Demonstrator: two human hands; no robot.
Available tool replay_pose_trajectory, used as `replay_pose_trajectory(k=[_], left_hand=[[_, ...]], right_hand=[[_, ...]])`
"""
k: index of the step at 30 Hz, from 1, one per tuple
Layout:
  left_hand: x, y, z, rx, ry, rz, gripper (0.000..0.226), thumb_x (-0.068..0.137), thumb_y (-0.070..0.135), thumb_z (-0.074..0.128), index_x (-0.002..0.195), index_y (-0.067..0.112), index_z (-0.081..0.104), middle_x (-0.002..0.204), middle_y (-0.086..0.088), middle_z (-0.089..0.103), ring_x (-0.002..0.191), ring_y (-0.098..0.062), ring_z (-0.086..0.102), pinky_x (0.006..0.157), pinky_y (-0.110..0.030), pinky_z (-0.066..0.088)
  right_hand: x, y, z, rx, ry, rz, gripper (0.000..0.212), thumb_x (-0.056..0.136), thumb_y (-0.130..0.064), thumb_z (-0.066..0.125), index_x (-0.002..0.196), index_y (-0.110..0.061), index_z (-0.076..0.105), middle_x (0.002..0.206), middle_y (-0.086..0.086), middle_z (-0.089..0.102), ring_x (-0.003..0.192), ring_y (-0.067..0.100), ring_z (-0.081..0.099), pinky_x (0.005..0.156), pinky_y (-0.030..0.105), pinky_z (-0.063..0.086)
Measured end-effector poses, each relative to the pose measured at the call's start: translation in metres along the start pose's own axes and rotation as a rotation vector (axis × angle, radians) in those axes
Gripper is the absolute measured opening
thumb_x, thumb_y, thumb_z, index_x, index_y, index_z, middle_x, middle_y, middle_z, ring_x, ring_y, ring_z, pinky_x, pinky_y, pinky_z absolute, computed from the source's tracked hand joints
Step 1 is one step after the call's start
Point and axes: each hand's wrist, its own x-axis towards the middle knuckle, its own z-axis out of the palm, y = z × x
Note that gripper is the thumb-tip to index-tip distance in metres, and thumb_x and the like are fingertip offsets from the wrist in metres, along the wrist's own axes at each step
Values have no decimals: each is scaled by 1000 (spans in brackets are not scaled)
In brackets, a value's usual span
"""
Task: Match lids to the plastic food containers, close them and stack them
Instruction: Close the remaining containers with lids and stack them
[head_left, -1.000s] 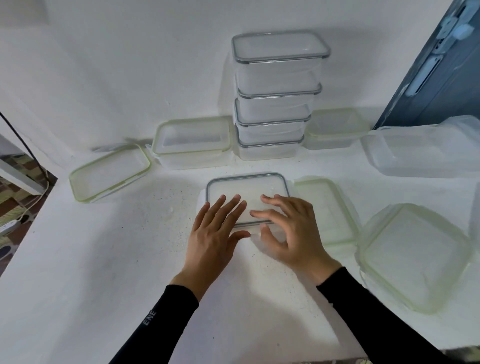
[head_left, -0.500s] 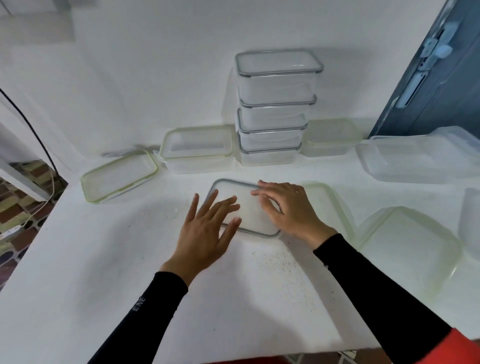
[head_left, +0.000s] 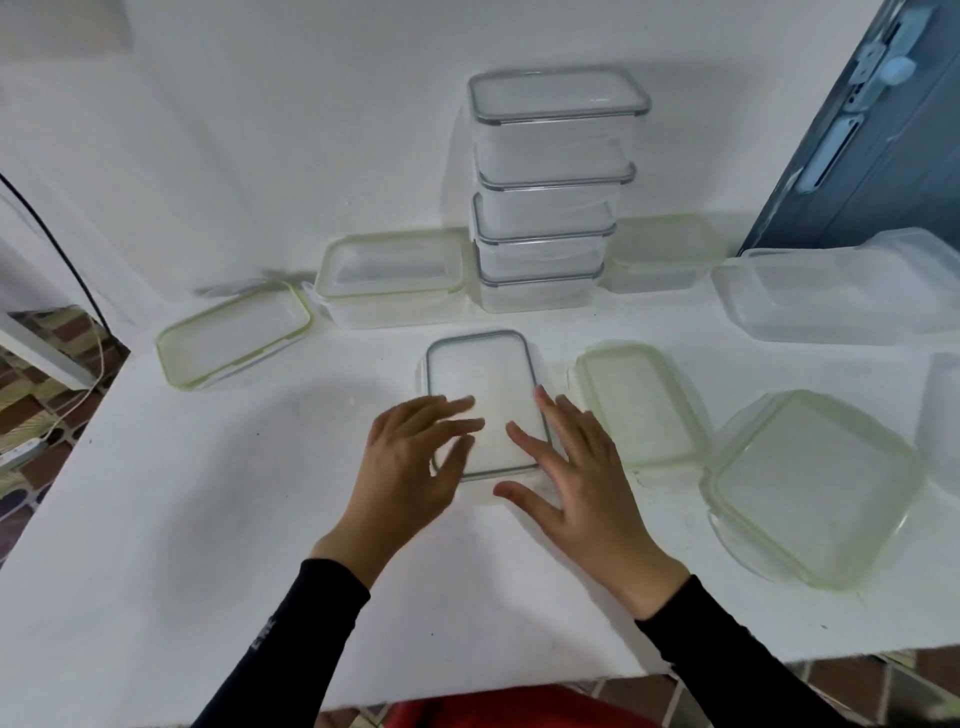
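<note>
The grey-rimmed container has turned since a second ago, from lying crosswise to lying lengthwise on the bench.

It sits at mid-bench in front of the stack, lid on. Its long axis runs away from the person, with the far short end pointing at the stack and leaning slightly left. The left grip is open, its spread fingers blurred over the lid's near-left corner. The right grip is also open, with straight fingers along the right long rim and the thumb by the near edge; neither grasps anything. The step looks like latching the lid. To do it well, I would check that the lid is seated all round, hold the box still with one flat palm, and press the side flaps down in opposite pairs so that the lid does not ride up.
</note>
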Motion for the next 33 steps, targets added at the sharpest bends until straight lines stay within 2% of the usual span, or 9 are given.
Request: replay_pose_trajectory(k=[2,4,8,12,14,23,29,31,33], left_hand=[[-14,6,2,-12,-54,-6,42,90,47,57,125,24,66,137,10,57,130,-12,51,104,-37,42],[-23,5,3,-74,-144,-4,61,90,56,55,139,19,53,148,6,46,142,-13,36,113,-32,33],[-26,-2,6,-79,-237,26,76,87,61,53,148,18,39,157,3,32,149,-14,19,119,-25,21],[-32,3,16,66,-216,39,71,94,54,47,151,15,32,159,-1,28,149,-21,18,116,-47,32],[-34,6,18,116,-219,35,69,96,51,45,152,13,29,160,-2,25,150,-23,15,113,-51,33],[-27,8,24,237,-236,27,64,98,46,37,151,11,27,160,-6,26,149,-26,16,115,-49,31],[-15,15,21,316,-262,6,66,94,37,52,149,7,32,158,-10,29,147,-29,21,116,-48,29],[-10,20,19,364,-267,6,71,88,34,62,146,4,37,154,-13,35,144,-33,29,113,-49,34],[-9,23,19,383,-279,11,74,84,32,68,145,2,38,152,-16,37,142,-35,32,111,-50,35]], right_hand=[[0,0,6,-6,-10,-77,63,99,-60,35,144,-18,47,159,0,30,149,17,23,118,43,24],[-2,4,7,11,-41,-120,59,102,-55,33,148,-20,41,159,-1,29,150,16,18,118,43,26],[-3,14,3,31,-121,-160,54,102,-48,37,152,-26,33,163,-4,19,152,15,8,122,44,16],[-4,13,10,48,-34,-141,50,102,-43,40,149,-26,39,161,-2,26,151,18,15,119,50,23],[-6,11,14,45,7,-135,48,102,-42,42,148,-27,41,160,-2,29,150,17,18,117,51,25],[1,12,21,-17,91,-136,46,100,-37,50,144,-26,47,157,0,34,148,20,24,114,53,28],[10,-3,15,-220,40,-58,47,101,-38,43,146,-24,44,157,3,34,148,24,25,115,51,24],[13,-14,14,-334,19,-50,55,95,-30,58,147,-17,43,155,12,36,145,33,30,114,53,22],[14,-21,15,-416,-25,-68,72,78,-21,79,142,-7,48,148,22,44,138,40,40,115,57,25]])
